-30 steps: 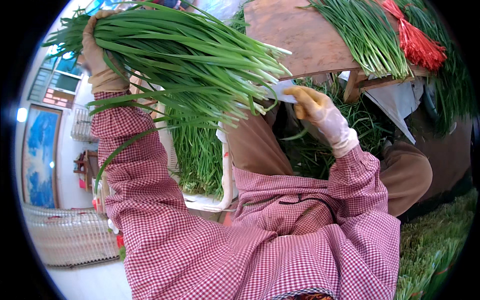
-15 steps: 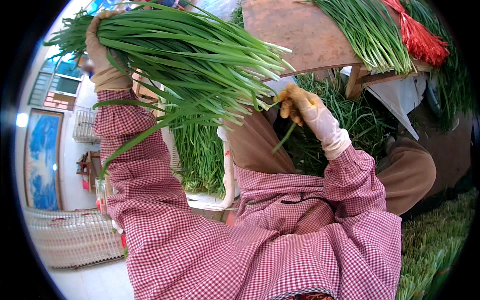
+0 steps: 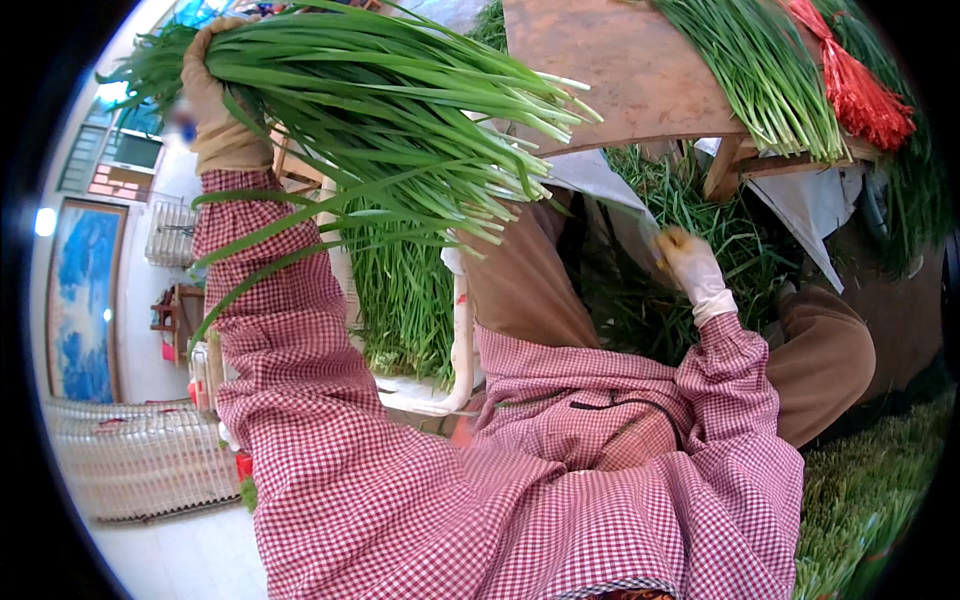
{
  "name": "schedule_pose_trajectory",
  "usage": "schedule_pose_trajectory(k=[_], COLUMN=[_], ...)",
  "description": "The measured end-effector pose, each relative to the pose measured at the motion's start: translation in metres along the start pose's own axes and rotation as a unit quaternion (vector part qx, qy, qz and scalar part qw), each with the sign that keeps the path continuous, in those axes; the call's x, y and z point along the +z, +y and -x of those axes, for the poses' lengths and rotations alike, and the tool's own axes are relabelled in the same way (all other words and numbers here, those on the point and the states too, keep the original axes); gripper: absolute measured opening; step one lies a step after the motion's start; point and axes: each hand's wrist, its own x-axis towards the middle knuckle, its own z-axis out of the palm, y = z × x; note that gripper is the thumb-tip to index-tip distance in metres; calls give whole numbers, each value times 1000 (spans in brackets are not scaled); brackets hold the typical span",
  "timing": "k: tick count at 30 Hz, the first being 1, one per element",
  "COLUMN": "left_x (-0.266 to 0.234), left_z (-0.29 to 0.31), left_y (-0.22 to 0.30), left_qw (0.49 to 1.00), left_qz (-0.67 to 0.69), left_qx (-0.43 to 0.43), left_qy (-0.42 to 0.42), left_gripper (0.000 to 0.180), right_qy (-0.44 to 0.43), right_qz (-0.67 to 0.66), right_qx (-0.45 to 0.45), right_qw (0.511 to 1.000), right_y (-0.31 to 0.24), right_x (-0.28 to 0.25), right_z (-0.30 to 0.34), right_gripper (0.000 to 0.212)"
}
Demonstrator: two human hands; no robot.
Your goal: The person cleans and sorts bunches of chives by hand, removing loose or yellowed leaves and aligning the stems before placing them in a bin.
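My left hand (image 3: 222, 110), in a pale glove, is raised at the upper left and closed round a thick bunch of garlic chives (image 3: 400, 95). The pale stem ends point right, the leafy tips stick out left past my wrist, and a few long leaves droop over my sleeve. Lower and to the right, my gloved right hand (image 3: 690, 265) is apart from the bunch, with curled fingers stained yellow-brown. Blur beside those fingers hides what they hold, if anything. Under it lies a heap of loose green leaves (image 3: 735, 235) between my knees.
A brown wooden table (image 3: 620, 70) stands ahead, bearing another chive bundle (image 3: 765, 90) and a bunch of red ties (image 3: 865, 105). Cut chives (image 3: 405, 300) fill a white-framed holder (image 3: 462, 340) beside my left leg. More stacked chives (image 3: 880, 490) lie at lower right. White wire baskets (image 3: 150, 465) stand left.
My right hand has moved right and down, away from the stem ends. The green stalk seen at its fingers before no longer shows clearly. My left hand still holds the bunch.
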Motion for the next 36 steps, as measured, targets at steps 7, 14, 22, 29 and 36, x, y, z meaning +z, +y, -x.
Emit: schedule_pose_trajectory(k=[7,14,22,29,36], left_x=[-37,-56,-62,-30,-26], left_z=[-24,-39,-32,-23,-19], left_y=[-19,-17,-20,-16,-4], left_qw=[994,961,999,966,949], left_qz=[73,182,-1,185,223], left_qx=[-26,-115,-40,-130,-143], left_qy=[-73,-172,-10,-122,-174], left_gripper=[26,27,27,24,20], right_qy=[56,54,-3,79,-30], right_qz=[-63,7,196,-20,-291], right_qx=[-257,-187,48,-285,-291], right_qw=[963,981,979,955,911], right_y=[-167,-93,-21,-167,-150], right_x=[-9,7,-5,-13,-6], right_z=[39,8,7,34,16], right_gripper=[27,26,34,31,18])
